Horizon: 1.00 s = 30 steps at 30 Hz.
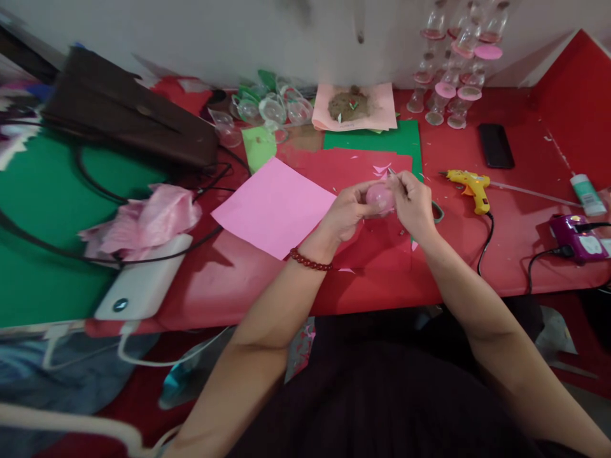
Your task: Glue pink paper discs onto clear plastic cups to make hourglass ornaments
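Note:
Over the red sheets on the table, my left hand (351, 207) is closed around a round, glossy pink piece (380, 198) that looks like clear plastic with pink paper. My right hand (414, 198) is pinched at the piece's right edge; what its fingertips hold is too small to make out. A dark loop like a scissors handle (438, 212) shows beside the right wrist, and a small metal tip (391, 170) pokes out above the fingers. Pink paper scraps (380, 169) lie just beyond. Left of my hands is a pink paper sheet (274, 207).
A yellow glue gun (472, 186), a black phone (496, 145), a white bottle (588, 194) and a purple power adapter (578, 237) are at right. Stacked clear cups (446, 89) stand behind. At left are a brown bag (126, 111), a white power bank (143, 283) and cables.

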{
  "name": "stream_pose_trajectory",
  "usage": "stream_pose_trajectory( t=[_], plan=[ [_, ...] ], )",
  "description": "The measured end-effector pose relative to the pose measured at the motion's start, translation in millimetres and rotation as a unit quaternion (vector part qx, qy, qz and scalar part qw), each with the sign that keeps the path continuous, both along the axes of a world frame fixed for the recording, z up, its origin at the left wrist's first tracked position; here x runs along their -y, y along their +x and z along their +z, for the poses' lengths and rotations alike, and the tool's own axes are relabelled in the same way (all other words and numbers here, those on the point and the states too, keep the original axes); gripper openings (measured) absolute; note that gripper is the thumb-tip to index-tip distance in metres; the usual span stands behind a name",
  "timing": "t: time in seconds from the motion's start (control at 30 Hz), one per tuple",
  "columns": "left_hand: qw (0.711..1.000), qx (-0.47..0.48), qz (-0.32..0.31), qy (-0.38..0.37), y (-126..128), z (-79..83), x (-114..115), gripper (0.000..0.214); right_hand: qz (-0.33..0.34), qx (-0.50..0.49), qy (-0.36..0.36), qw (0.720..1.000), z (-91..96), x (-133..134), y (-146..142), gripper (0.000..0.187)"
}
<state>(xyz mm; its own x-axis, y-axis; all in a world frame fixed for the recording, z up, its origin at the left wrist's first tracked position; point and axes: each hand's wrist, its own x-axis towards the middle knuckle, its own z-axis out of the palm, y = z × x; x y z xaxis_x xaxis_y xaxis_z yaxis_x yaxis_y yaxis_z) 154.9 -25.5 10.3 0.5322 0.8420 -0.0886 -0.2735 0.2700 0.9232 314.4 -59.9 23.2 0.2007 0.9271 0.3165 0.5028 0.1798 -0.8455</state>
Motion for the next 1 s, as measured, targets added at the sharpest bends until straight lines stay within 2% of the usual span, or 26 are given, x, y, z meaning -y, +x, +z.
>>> stream_pose_trajectory(
  t=[0.1,0.17,0.23,0.3,0.47,0.63,0.83,0.93,1.0],
  plan=[
    [1.000,0.004,-0.007,0.004,-2,3.1,0,0.059,0.011,-0.074,-0.004,0.997,-2.6,-3,2,0.050],
    [1.000,0.010,-0.007,0.005,-5,6.2,0,0.057,0.046,-0.136,-0.002,0.990,-2.5,-3,2,0.053],
    [1.000,0.013,-0.006,0.008,-8,8.8,0,0.055,0.085,-0.156,0.000,0.984,-0.5,-2,2,0.051],
    [1.000,0.007,-0.010,0.010,-9,9.8,0,0.055,0.096,-0.141,0.009,0.985,1.9,0,2,0.044],
    [0.999,-0.023,-0.018,0.014,-8,8.8,-1,0.055,0.054,-0.085,0.013,0.995,4.5,1,3,0.024],
    [0.998,-0.042,-0.017,0.047,-8,11.4,2,0.051,0.051,-0.047,-0.005,0.998,7.7,1,2,0.019],
    [0.994,-0.062,-0.058,0.069,-2,9.1,5,0.051,-0.007,-0.053,-0.025,0.998,0.3,-2,2,0.041],
    [0.998,-0.029,-0.032,0.038,-3,5.7,2,0.059,-0.036,-0.107,-0.011,0.994,-4.4,-5,6,0.058],
    [1.000,0.003,-0.014,0.010,-6,4.0,-2,0.055,-0.016,-0.101,0.005,0.995,-2.0,-4,8,0.058]
  ],
)
